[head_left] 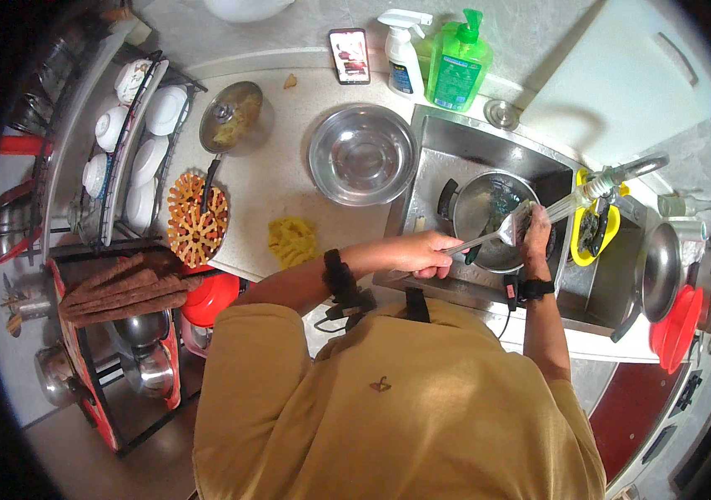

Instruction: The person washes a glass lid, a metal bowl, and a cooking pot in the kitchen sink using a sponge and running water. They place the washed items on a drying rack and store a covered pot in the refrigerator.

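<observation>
My left hand [427, 253] is closed around the handle of a metal ladle or spatula [476, 241], whose head lies towards the right over the sink. My right hand [537, 231] holds a dark scouring pad [523, 219] against that head. Water runs from the faucet [640, 165] beside my right hand. Below both hands a metal pot with a dark side handle [493, 187] stands in the left basin of the steel sink [433, 164], with some water or suds in it.
Left of the sink are a steel bowl [362, 156], a yellow cloth [293, 240], a lidded pan [230, 117] and a dish rack [171, 159]. A spray bottle [402, 62], green pump bottle [455, 72] and phone [350, 56] stand behind. A yellow caddy [608, 231] sits at the right basin.
</observation>
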Available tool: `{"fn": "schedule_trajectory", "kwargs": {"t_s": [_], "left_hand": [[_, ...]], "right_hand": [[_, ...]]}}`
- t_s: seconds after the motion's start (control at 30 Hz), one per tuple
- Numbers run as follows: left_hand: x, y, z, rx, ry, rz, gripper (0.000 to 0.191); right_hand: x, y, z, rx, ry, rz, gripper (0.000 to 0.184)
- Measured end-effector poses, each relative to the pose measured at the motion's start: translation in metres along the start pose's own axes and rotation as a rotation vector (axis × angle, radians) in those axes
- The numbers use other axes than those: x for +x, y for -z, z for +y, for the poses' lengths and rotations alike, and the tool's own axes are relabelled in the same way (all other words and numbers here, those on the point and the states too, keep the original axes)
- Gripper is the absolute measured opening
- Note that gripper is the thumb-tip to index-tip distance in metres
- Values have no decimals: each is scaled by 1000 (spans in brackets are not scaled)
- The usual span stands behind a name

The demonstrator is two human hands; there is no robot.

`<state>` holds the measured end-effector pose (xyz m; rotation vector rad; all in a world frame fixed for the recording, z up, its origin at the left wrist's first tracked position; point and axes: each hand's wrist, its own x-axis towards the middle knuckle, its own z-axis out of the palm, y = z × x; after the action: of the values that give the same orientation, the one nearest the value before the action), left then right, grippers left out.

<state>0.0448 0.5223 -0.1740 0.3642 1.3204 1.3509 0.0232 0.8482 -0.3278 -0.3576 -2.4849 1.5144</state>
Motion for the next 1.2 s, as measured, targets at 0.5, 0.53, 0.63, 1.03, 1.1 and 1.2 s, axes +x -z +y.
{"fn": "schedule_trajectory", "kwargs": {"t_s": [0.5,0.53,0.63,1.03,1.1,1.2], "left_hand": [[29,1,11,-120,10,38,48],[27,0,13,-85,30,15,48],[17,-3,13,30,61,-8,49],[27,5,-19,275,-52,60,40],[35,8,-25,312,-106,93,38],[57,9,-32,236,-146,125,38]], "right_hand": [[-41,-10,-108,-317,471,-136,36],[-40,-10,-106,-248,406,-120,37],[-30,-4,-86,-91,279,-177,43],[0,15,-13,690,-606,-99,32],[-10,21,-16,935,-593,-102,33],[-24,19,-29,1244,-761,-66,36]]}}
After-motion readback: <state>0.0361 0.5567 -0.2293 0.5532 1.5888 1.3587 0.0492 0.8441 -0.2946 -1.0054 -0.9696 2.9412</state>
